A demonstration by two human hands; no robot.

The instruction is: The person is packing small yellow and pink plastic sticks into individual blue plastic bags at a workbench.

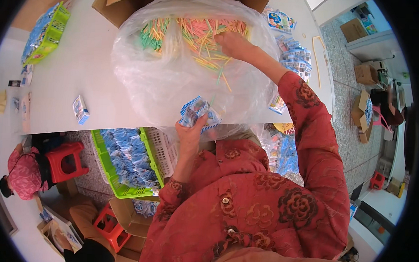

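My left hand [189, 136] is closed around a small blue-and-white plastic packet [198, 113], held above the near edge of the table. My right hand [234, 45] reaches to the far side of a large clear plastic bag [142, 84] and rests at a heap of thin coloured sticks [201, 31]. Its fingers are curled together among them; what they pinch is hidden. Pink, yellow and green sticks fill the bag's opening, and a few loose ones [226, 81] lie on the plastic closer to me.
A cardboard box [113, 12] stands behind the bag. Several similar packets [297, 60] lie right of it. A small box [80, 110] sits on the white table [78, 48]. Green baskets of blue packets stand far left and below the table edge [120, 192]. People sit near red stools [66, 162].
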